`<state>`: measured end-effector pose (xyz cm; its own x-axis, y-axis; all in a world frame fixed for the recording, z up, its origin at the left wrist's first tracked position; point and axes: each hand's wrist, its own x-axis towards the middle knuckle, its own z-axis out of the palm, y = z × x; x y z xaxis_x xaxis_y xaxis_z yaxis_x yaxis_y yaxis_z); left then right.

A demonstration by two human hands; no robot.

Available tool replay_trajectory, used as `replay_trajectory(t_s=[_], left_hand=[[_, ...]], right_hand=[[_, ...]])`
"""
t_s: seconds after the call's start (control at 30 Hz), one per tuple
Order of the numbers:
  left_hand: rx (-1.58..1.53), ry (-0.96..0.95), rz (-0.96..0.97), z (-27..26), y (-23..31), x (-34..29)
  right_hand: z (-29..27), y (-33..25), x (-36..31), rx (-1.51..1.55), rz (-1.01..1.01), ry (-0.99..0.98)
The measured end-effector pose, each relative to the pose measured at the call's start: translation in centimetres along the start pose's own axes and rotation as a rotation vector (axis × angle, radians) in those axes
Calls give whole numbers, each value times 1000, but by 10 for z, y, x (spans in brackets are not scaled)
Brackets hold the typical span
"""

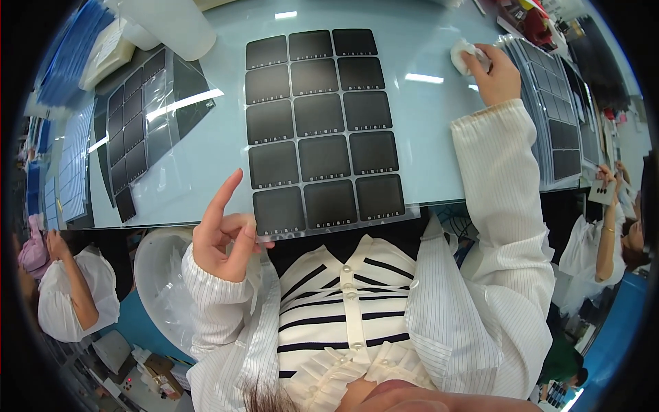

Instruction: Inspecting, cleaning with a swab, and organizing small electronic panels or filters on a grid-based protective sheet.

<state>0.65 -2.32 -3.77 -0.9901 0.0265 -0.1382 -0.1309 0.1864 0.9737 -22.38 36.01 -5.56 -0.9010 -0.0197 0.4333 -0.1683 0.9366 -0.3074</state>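
While the left hand [223, 237] pinches the near corner of the clear plastic sheet of dark square panels [319, 130], steadying it at table centre, the right hand [491, 72], at two o'clock, grips a small white wiping pad [461, 55] clear of it.

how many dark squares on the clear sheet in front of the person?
15 on the clear sheet, in a grid three across and five deep: top row far from the person, bottom row by the left hand. None look hidden. Similar sheets lie left and right.
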Motion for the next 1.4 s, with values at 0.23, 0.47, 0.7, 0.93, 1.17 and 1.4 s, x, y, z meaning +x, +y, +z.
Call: replay_trajectory(t_s=[0.23,0.47,0.7,0.93,1.17,1.4], left_hand=[[-122,-11,61,1,9,14],[-130,-6,-133,1,8,46],[-373,-61,-271,-11,-5,36],[-395,-231,-211,-17,-5,13],[-192,-260,-172,-22,-5,-4],[-82,-328,-122,-27,-1,-15]], right_hand=[[-43,-44,-58,380,101,-125],[-75,-76,-110,1169,359,-782],[-77,-68,-118,1111,522,-942],[-48,-108,-125,1361,535,-733],[-63,-131,-128,1292,419,-644],[-92,-133,-146,1222,356,-563]])
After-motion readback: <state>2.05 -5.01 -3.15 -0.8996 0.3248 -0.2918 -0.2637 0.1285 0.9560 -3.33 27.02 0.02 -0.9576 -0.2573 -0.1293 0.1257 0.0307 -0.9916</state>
